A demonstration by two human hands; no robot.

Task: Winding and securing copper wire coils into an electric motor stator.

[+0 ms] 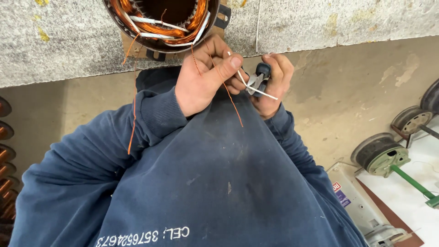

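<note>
Right now our left hand (201, 82) pinches the white sleeve (251, 84) running slantwise rightward into the cutters (257, 81) gripped by our right hand (274, 84).

1 round motor stator w/ copper windings (164, 23), 1 pr dark-handled metal cutters (259, 78), 1 thin white sleeving tube (256, 88), 2 loose copper wires (228, 93), 2 hands: left (206, 77), right (273, 84).

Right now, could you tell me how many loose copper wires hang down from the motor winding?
2: one long copper wire trails over the left sleeve, another copper wire runs past the left hand. More may be hidden.
</note>
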